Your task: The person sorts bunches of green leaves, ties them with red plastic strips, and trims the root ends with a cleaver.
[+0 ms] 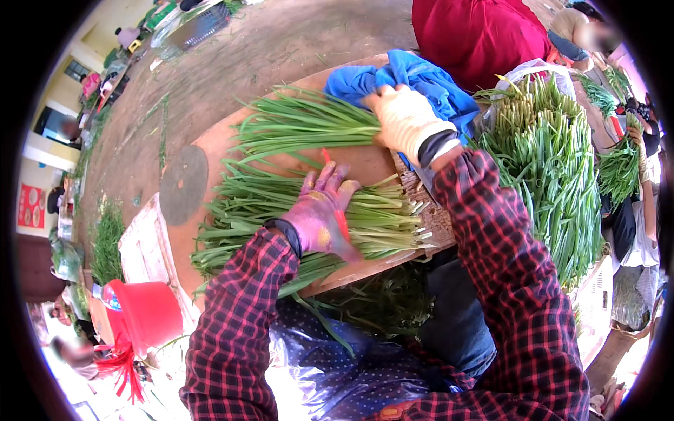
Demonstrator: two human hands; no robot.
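On a round brown table (200, 247) lies a bunch of green garlic chives (382, 221), its pale cut ends pointing right. My left hand (319, 210), in a pink-purple glove, rests on this bunch with fingers stretched out. A red strip (342, 226) shows under and beside that hand. Further back, my right hand (407, 116), in a cream glove, is closed round the stem end of a second chive bunch (309, 126), whose leaves spread left. The right fingertips are partly hidden. Crumpled blue cloth (439, 88) lies right behind that hand.
A tall stack of chives (544, 165) stands at my right. A red bucket (151, 316) with red strips (123, 368) beside it is at lower left. Dark red fabric (481, 38) covers something beyond the table. Other people sit at the far right and far left.
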